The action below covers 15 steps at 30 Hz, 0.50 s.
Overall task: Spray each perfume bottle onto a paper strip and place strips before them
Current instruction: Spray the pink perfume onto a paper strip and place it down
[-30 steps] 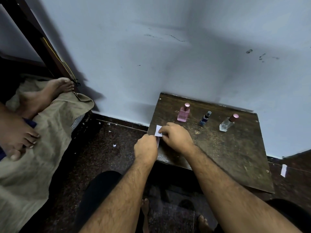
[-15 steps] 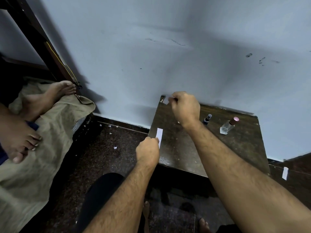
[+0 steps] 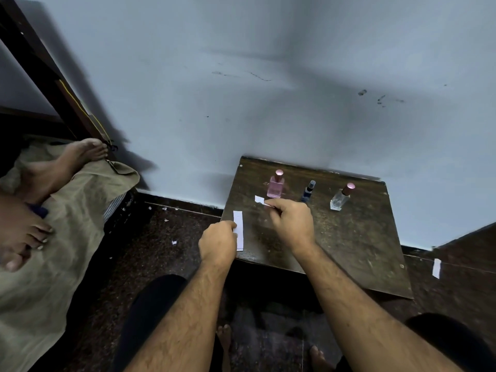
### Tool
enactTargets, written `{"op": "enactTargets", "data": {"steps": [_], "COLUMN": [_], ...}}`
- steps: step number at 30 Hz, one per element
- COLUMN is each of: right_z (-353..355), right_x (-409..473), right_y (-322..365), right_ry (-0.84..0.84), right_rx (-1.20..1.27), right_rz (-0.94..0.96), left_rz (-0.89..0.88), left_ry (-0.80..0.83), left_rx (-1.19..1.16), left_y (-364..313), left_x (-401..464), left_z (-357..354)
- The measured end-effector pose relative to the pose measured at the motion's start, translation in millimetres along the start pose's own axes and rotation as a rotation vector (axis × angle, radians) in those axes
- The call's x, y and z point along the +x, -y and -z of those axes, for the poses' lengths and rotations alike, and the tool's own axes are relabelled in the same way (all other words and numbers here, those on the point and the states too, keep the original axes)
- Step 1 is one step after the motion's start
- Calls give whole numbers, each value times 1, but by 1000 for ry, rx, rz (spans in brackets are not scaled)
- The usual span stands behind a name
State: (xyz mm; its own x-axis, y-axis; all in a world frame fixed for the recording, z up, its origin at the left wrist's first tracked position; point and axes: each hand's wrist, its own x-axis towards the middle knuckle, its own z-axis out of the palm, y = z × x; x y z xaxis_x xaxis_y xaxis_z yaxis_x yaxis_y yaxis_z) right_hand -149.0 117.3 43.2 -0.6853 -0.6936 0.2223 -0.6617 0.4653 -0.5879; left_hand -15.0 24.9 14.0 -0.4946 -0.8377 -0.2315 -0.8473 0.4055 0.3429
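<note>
Three perfume bottles stand in a row at the back of a dark wooden table (image 3: 349, 251): a pink one (image 3: 275, 184) on the left, a small dark blue one (image 3: 308, 191) in the middle, a clear one with a pink cap (image 3: 341, 197) on the right. My right hand (image 3: 291, 224) pinches a white paper strip (image 3: 261, 201) just in front of the pink bottle. My left hand (image 3: 218, 241) holds a stack of white strips (image 3: 238, 229) at the table's left edge.
The table stands against a pale blue wall. Another person's bare feet (image 3: 40, 183) rest on a beige cloth (image 3: 67, 237) at the left. A loose paper strip (image 3: 436, 268) lies on the dark floor to the right. My knees are below the table.
My right hand came back from the table's far left corner and now holds a strip in front of the pink bottle. My left hand stayed at the table edge with the strips.
</note>
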Motion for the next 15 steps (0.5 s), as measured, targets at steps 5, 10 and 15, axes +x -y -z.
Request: {"op": "enactTargets", "data": {"steps": [5,10,15], "right_z": [9,15,19], "right_x": [-12,-21,-25], "right_y": [-10,-24,-34], "right_ry": [-19,-35,-49], "right_rx": [9,7,7], "right_rz": [44,64,162], "left_rz": [-17,-6,-14], "left_ry": [-14,-18,-72], "left_rx": [-25,-3,-452], "left_y": [-3,-7,-22], "left_x": [0,5,4], "left_z": [-2,-4,-3]}}
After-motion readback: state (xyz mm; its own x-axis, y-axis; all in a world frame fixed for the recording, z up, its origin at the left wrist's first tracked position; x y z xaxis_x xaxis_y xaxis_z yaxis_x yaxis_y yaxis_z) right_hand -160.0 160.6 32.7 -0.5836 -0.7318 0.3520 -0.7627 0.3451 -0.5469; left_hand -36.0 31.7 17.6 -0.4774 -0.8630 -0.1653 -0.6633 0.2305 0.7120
